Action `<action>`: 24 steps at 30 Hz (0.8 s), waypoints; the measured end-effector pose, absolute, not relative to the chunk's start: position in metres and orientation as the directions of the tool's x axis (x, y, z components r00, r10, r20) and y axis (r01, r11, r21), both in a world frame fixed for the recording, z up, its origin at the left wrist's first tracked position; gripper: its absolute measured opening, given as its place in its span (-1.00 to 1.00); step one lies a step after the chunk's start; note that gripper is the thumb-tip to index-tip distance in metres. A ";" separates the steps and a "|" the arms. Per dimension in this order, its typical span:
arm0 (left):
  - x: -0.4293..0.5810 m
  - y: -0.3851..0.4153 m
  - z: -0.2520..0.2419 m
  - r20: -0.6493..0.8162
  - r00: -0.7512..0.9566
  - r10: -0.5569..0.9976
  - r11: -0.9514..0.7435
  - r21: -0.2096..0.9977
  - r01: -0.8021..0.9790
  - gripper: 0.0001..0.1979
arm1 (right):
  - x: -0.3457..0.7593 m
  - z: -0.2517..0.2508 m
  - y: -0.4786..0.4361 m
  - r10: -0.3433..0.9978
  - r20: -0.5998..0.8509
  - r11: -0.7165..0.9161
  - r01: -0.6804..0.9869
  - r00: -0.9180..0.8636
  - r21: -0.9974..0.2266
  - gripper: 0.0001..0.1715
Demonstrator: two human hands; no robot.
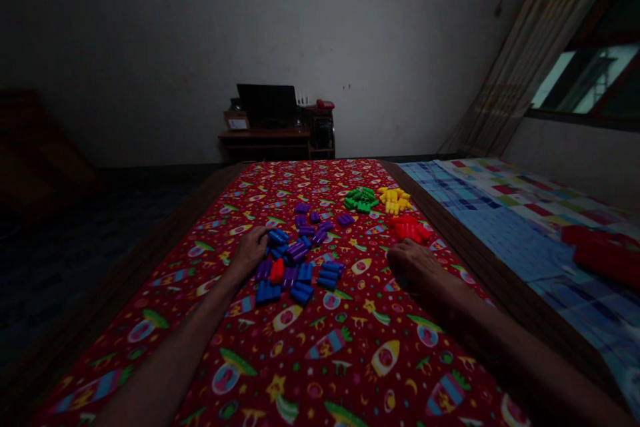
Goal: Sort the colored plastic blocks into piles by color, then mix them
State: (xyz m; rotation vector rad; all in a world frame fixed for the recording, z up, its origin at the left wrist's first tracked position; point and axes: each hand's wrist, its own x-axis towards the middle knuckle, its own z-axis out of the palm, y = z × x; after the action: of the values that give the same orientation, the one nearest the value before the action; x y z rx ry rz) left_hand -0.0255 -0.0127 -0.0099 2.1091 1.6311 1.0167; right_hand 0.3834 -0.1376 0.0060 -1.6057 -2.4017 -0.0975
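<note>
My left hand (249, 249) rests at the left edge of a loose pile, its bent fingers apart and touching a blue toy block (279, 236). Around it lie more ribbed blue blocks, several purple blocks (297, 252) and a single red block (277, 271). Over on the right, my right hand (414, 260) is closed, knuckles up, just in front of a heap of red blocks (409, 228). Whatever its curled fingers may hold is hidden beneath the hand. Green blocks (361, 200) and yellow blocks (395, 200) form separate heaps behind the red one.
A red patterned cloth (320, 180) covers the long table. To the right is a bed with a blue checked sheet (465, 233) and a red garment (603, 255). A desk (265, 136) with a dark monitor (268, 105) stands against the far wall.
</note>
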 end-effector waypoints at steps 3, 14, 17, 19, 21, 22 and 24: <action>-0.026 -0.012 -0.010 0.363 0.110 0.925 -0.326 0.612 0.720 -0.64 | 0.396 0.009 -0.135 0.910 0.276 0.367 0.911 -0.310 -0.189 -0.71; -0.027 -0.010 -0.013 0.367 0.108 0.924 -0.329 0.615 0.717 -0.64 | 0.326 0.014 -0.145 0.753 0.276 0.654 0.726 -0.597 -0.215 -0.83; -0.027 -0.010 -0.013 0.368 0.116 0.923 -0.335 0.617 0.712 -0.64 | 0.273 0.031 -0.127 0.639 0.304 0.764 0.629 -0.707 -0.144 -0.86; -0.026 -0.010 -0.013 0.366 0.120 0.923 -0.337 0.616 0.712 -0.64 | 0.233 0.041 -0.112 0.588 0.337 0.804 0.577 -0.735 -0.143 -0.87; -0.026 -0.009 -0.012 0.362 0.109 0.926 -0.325 0.616 0.717 -0.65 | 0.193 0.044 -0.098 0.532 0.348 0.844 0.515 -0.771 -0.148 -0.86; -0.026 -0.009 -0.012 0.358 0.101 0.928 -0.317 0.619 0.719 -0.65 | 0.175 0.043 -0.093 0.503 0.337 0.863 0.488 -0.796 -0.134 -0.85; -0.028 -0.008 -0.011 0.354 0.090 0.931 -0.308 0.629 0.714 -0.63 | 0.145 0.036 -0.085 0.472 0.256 0.880 0.469 -0.844 -0.078 -0.78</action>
State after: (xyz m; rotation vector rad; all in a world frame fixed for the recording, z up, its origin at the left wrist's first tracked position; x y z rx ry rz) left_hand -0.0276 -0.0085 -0.0113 2.0766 1.6343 1.0420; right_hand 0.1452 -0.0850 0.0359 -0.7099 -2.7819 0.0179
